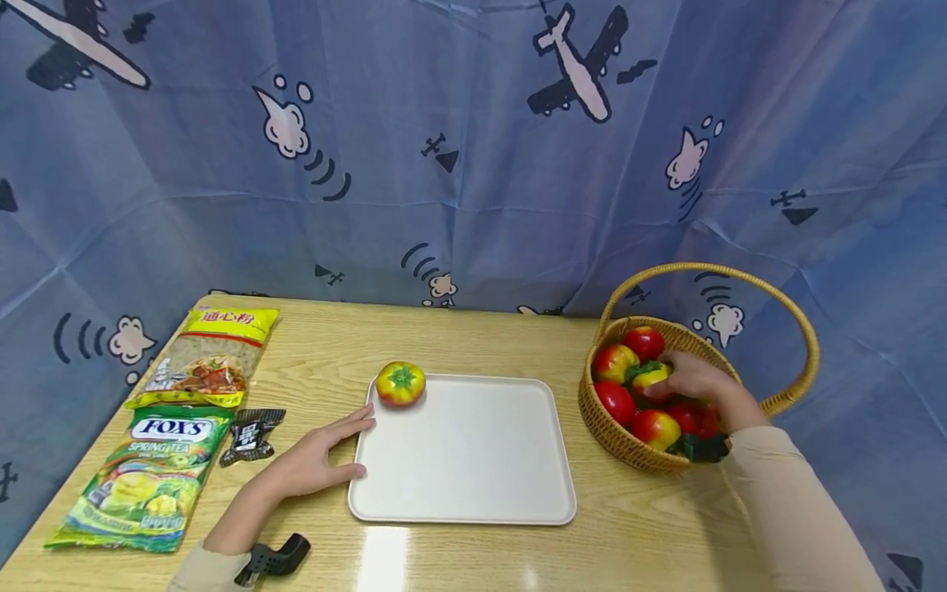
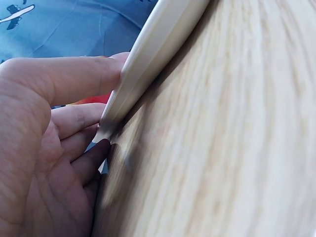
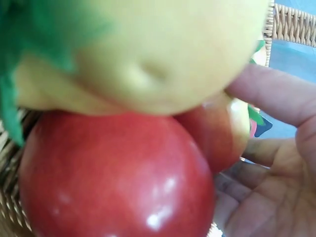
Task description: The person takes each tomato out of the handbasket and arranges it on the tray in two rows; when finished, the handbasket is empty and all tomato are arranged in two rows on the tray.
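Note:
My right hand [image 1: 695, 380] reaches into the wicker basket [image 1: 617, 440] at the right. Its thumb and fingers grip a yellow-red artificial tomato [image 1: 651, 378] with green leaves, which still sits among the other fruit. In the right wrist view the thumb presses the yellow tomato [image 3: 163, 59]; a shiny red fruit [image 3: 118, 177] lies below it. My left hand [image 1: 314, 462] touches the left edge of a white tray [image 1: 473, 452] with fairly straight fingers and thumb. A similar red-yellow tomato [image 1: 400, 384] rests in the tray's far left corner.
Left of the tray lie a yellow pasta bag [image 1: 210, 353], a green FOX'S candy bag [image 1: 144, 481] and a small black packet [image 1: 251, 436]. The basket's tall handle [image 1: 710, 267] arches over the fruit. A blue patterned curtain [image 1: 459, 164] hangs behind the table.

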{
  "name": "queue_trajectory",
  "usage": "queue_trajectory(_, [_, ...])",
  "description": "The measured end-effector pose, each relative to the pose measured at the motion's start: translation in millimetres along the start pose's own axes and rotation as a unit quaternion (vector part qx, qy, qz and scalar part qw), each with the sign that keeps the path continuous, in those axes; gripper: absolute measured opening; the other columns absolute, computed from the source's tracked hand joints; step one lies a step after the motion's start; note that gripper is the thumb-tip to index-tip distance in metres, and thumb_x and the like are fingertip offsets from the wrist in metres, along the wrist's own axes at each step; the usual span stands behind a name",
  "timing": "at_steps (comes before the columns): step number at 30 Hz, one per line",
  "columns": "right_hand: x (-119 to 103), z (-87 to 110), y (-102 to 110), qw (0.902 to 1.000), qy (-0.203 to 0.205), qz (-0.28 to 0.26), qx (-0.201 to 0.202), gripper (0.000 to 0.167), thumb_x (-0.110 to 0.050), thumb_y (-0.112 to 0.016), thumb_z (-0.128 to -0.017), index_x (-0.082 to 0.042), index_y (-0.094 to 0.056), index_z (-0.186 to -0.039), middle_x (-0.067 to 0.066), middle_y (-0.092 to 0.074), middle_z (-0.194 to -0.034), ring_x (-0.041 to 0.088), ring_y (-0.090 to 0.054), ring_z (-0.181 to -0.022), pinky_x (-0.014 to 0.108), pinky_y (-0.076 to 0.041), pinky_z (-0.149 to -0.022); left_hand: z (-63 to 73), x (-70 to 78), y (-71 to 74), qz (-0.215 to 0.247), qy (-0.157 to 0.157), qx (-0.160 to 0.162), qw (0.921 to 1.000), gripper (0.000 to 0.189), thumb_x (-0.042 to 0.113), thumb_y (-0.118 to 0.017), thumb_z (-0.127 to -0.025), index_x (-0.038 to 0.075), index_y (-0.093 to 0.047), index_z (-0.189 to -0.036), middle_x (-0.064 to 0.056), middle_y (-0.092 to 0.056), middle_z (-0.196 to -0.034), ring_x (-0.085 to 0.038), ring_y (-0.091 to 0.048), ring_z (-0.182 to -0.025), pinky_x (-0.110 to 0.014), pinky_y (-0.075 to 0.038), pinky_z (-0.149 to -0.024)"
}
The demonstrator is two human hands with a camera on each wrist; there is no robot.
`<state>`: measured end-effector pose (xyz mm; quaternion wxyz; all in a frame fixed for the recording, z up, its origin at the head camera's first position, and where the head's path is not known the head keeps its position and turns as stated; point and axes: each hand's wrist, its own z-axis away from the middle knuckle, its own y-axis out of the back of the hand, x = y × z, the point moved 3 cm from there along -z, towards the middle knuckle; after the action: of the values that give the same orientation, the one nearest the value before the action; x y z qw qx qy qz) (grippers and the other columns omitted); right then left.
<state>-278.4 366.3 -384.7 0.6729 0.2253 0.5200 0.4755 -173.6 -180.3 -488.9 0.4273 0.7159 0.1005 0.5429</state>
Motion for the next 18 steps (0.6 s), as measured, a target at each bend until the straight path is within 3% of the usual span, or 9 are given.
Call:
queue_trajectory(9, [1.3,5.2,7.5,0.9974,0.022,0.057,0.037,0.076,-0.033,-0.073,-0.080,0.014,-0.041,-0.131,0.030,-0.054,-0.116,0.040,-0.052,-0.101,0.057,-0.043,-0.091,-0.5,0.3,1.1,-0.001,0.002,-0.002,1.0000,0.068,0.041,-0.067,-0.086,0.011,-0.044,-0.143,-0.008,-0.029,-0.155,-0.034,-0.032,-0.139,-0.055,-0.033,-0.108])
queue_trajectory(18, [2.1,15.0,13.1,0.9974,0.027,0.034,0.058,0.079,-0.033,-0.073,-0.081,0.013,-0.037,-0.134,0.030,-0.053,-0.115,0.036,-0.054,-0.097,0.045,-0.048,-0.082,-0.5,0.6,0.3,0.001,0.004,-0.003,1.0000,0.069,0.041,-0.067,-0.086,0.010,-0.044,-0.143,-0.008,-0.029,-0.155,-0.034,-0.031,-0.139,-0.054,-0.033,-0.108])
